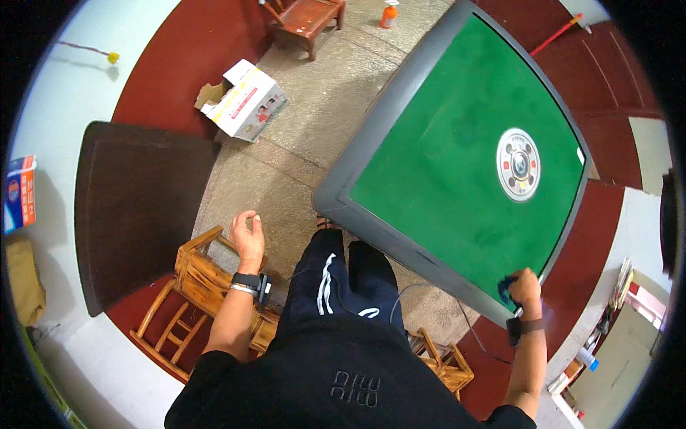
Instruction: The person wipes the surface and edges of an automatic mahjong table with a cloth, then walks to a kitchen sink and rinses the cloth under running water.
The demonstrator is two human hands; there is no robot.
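Note:
A mahjong table with a green felt top (429, 177) and a grey plastic rim (370, 123) stands before me, turned cornerwise. Its round white control disc (519, 165) sits in the middle of the felt. At the table's near right corner, my right hand (524, 292) grips a dark blue item (505, 288), perhaps a cloth or a brush; the fingers hide most of it. My left hand (248, 241) hangs in the air left of the table, loosely bent, with nothing in it. Below it is a wooden chair (206, 273).
A dark brown board (144, 209) leans at the left wall. Near it lies an opened white carton (249, 104). Farther off are a reddish wooden chair (311, 21) and an orange spray bottle (389, 16). A thin cable (471, 327) trails behind the table's near edge. Another wooden chair (447, 362) is beside me.

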